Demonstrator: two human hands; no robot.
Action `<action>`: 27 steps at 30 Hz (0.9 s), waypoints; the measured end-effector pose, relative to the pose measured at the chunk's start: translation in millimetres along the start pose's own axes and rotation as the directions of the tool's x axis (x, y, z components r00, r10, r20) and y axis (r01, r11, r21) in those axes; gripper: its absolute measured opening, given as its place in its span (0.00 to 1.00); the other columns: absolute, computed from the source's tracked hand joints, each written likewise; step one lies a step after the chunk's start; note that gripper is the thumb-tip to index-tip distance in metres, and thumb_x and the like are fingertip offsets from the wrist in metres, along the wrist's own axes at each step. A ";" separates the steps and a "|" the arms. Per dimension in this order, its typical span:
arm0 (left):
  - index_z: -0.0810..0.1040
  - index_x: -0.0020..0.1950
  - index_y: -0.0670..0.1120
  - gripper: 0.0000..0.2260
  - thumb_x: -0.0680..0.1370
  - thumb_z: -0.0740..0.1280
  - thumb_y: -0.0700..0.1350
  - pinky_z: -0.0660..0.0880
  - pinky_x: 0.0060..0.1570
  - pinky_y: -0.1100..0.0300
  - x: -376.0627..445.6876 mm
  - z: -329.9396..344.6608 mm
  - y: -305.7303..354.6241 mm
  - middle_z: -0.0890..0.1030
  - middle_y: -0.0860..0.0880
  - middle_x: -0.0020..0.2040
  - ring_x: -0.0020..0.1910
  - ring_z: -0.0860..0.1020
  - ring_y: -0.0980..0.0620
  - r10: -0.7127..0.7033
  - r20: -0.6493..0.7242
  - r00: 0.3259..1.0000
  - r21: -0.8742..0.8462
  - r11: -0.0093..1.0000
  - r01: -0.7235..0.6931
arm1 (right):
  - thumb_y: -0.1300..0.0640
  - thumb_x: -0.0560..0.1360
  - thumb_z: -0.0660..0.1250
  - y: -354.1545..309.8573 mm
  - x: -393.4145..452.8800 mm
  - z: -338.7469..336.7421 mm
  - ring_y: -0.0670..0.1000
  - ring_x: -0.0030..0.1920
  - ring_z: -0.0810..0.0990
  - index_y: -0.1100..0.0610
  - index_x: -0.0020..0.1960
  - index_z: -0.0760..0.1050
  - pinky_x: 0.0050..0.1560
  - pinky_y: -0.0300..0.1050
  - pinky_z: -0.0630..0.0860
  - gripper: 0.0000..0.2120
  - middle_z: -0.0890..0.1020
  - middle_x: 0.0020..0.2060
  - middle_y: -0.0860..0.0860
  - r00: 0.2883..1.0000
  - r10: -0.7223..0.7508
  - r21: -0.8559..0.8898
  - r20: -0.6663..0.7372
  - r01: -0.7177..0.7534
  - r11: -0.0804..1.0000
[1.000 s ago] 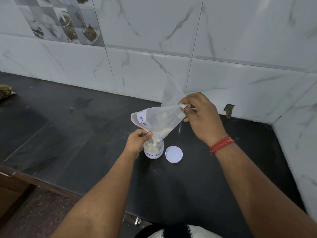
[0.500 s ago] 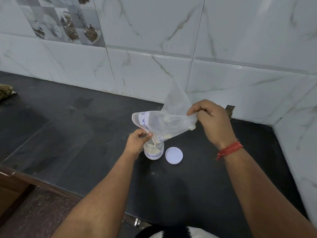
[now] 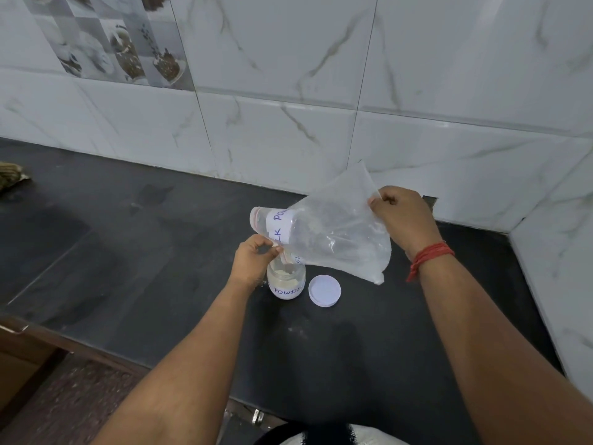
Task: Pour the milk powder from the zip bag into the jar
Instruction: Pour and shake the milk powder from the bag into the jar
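Note:
A clear zip bag (image 3: 333,232) with a white handwritten label is held tilted, its open mouth down over a small clear jar (image 3: 286,281) on the black counter. The jar holds pale milk powder and bears a label reading "POWDE". My left hand (image 3: 256,260) pinches the bag's mouth edge right above the jar's opening. My right hand (image 3: 402,216) grips the bag's bottom end, raised up and to the right. Only a thin film of powder shows inside the bag. The jar's white lid (image 3: 324,290) lies flat just right of the jar.
The black counter (image 3: 128,252) meets a marble-tiled wall (image 3: 288,91) behind and on the right. A brownish object (image 3: 11,176) lies at the far left edge. The counter's front edge and a wooden cabinet (image 3: 19,358) are at lower left.
My right hand has moved right and lifted the bag's bottom, stretching the bag out flatter. The powder that was in the bag has mostly run down into the jar.

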State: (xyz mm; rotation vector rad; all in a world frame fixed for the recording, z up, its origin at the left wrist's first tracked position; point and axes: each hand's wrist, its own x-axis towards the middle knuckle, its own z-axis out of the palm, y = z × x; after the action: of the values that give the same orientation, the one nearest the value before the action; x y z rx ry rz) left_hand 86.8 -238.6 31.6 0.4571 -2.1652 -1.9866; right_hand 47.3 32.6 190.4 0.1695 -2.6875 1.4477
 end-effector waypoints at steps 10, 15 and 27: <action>0.84 0.53 0.49 0.08 0.77 0.74 0.38 0.81 0.41 0.66 -2.0 -1.2 0.4 0.88 0.52 0.50 0.49 0.86 0.55 -0.006 -0.012 1.000 -0.020 1.000 0.006 | 0.54 0.79 0.64 13.0 -7.1 3.9 0.49 0.33 0.69 0.64 0.40 0.73 0.38 0.45 0.66 0.15 0.71 0.31 0.51 0.998 -0.041 0.087 -0.053 0.046 0.995; 0.84 0.53 0.47 0.07 0.77 0.73 0.37 0.79 0.37 0.68 -2.0 -0.5 -1.5 0.88 0.55 0.46 0.45 0.86 0.59 -0.030 -0.021 0.999 -0.035 0.999 0.030 | 0.53 0.79 0.65 10.9 -11.0 5.7 0.49 0.36 0.78 0.54 0.44 0.79 0.43 0.47 0.75 0.07 0.80 0.34 0.48 0.996 -0.047 0.152 -0.081 0.059 0.987; 0.83 0.49 0.39 0.04 0.78 0.73 0.40 0.77 0.45 0.55 -0.1 2.5 -17.6 0.86 0.44 0.45 0.45 0.80 0.47 -0.171 -0.012 0.985 -0.139 0.976 0.167 | 0.74 0.77 0.55 11.7 -46.0 16.0 0.43 0.66 0.75 0.49 0.68 0.76 0.69 0.32 0.66 0.29 0.79 0.65 0.47 0.882 -0.386 0.138 0.271 0.362 0.922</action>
State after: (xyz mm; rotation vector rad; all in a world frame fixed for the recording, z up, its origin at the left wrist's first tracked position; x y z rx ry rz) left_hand 88.0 -237.4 13.9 0.6595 -2.0193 -2.1887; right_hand 90.9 28.3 166.2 0.9270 -2.5989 1.5037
